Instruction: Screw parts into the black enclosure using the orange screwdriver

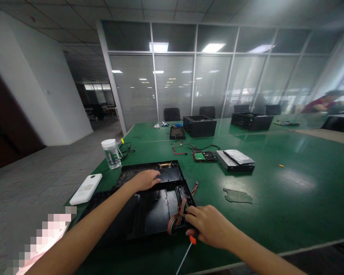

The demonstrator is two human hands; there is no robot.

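One black casing (pixel 153 210) on a green table (pixel 266 225), left hand (pixel 147 180) loosely spread over its far panel (pixel 172 173), right hand (pixel 210 224) curled round a screwdriver (pixel 192 240), step seemingly handwork beside striped wires (pixel 172 224), next move calling for keeping these unsnagged.

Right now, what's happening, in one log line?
left hand: over black casing | right hand: holding screwdriver beside striped cables | nearby: clear bottle
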